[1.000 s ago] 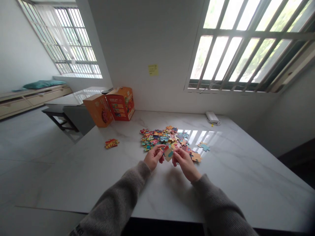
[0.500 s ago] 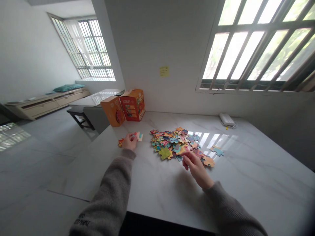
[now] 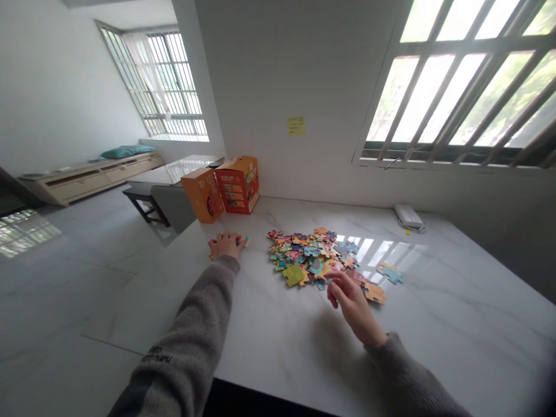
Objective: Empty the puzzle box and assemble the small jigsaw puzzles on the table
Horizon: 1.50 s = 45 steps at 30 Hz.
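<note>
Well, the table point(image 3: 278, 336) is a broad, pale, glossy top, so a flat piece may skate on it when nudged. At its far left the two boxes, one orange point(image 3: 202, 194) and one red point(image 3: 238, 185), stand upright; they look like light card that a careless squeeze could dent. The pile point(image 3: 310, 252) lies in the middle, loose and overlapping, so dragging one piece could well bring its neighbours along.

The left hand point(image 3: 225, 246) is spread over a small group of pieces left of the pile, fingers splayed and released; whether they press down, I cannot tell. The right hand point(image 3: 354, 301) is at the pile's near edge, fingers loosely bent, with nothing seen in its grasp.

Each piece should be light, thin and fairly stiff, best pinched by opposite edges (the knobs look the likeliest part to crease). The green piece point(image 3: 293, 275) at the near edge offers an easy rim. The pale blue one point(image 3: 391, 274), apart on the right, lies flat, so a fingertip under one side would help. A sliver point(image 3: 247, 241) shows beside the left thumb.
</note>
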Available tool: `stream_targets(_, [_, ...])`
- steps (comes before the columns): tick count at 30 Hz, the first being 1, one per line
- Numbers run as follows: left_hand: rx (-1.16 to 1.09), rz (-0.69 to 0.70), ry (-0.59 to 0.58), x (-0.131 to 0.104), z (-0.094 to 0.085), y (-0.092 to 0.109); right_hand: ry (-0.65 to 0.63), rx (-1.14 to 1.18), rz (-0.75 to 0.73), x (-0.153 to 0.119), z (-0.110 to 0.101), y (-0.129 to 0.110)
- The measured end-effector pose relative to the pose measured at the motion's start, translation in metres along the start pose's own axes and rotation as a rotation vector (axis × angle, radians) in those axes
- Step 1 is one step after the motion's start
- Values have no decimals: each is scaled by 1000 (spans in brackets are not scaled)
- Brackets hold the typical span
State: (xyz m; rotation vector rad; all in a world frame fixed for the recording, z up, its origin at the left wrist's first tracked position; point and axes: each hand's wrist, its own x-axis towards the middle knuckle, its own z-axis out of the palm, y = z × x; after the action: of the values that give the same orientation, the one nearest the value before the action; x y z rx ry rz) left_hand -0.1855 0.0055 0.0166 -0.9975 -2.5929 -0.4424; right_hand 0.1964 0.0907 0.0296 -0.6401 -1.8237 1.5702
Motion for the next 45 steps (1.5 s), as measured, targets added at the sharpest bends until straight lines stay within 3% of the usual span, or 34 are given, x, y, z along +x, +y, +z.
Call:
stream_targets(3, [-70, 28, 34, -6, -12, 15, 13, -8, -17, 1, -1, 0])
stream_targets(5, [-182, 109, 29, -22, -22, 38, 26, -28, -28, 1, -2, 1])
stream_targets(10, [-385, 593, -203, -90, -34, 109, 16, -100, -34, 1, 0, 6])
stream_targets(13, [-393, 673, -301, -114, -30, 125, 23, -145, -58, 1, 1, 10])
stream_targets(18, [-589, 635, -438, -100, -27, 111, 1, -234, -97, 1, 4, 14])
stream_targets(20, [-698, 570, -398, -91, -32, 104, -6, -285, -126, 3, 6, 14])
stream_targets(23, [-946, 324, -277, -87, -42, 104, 21, -353, -183, 8, 14, 10])
stream_targets(26, [-1266, 163, -467, -97, -48, 116, 31, -310, -209, 13, 23, 6])
stream_targets(28, [-1373, 174, -633, -106, -49, 127, -1, -234, -196, 14, 27, 7])
stream_targets(31, [-1462, 189, -723, -114, -48, 137, 1, -56, -92, 12, 30, 10])
stream_targets(34, [-1607, 133, -734, -114, -47, 139, 75, 202, 38, 10, 32, 12])
stream_targets(37, [-1607, 151, -721, -114, -44, 139, 57, 347, 73, 8, 35, 10])
stream_targets(42, [-1534, 168, -667, -120, -37, 143, -10, 298, 67, 7, 38, 4])
stream_targets(45, [-1522, 139, -651, -120, -39, 142, 28, 227, 46, 7, 36, 0])
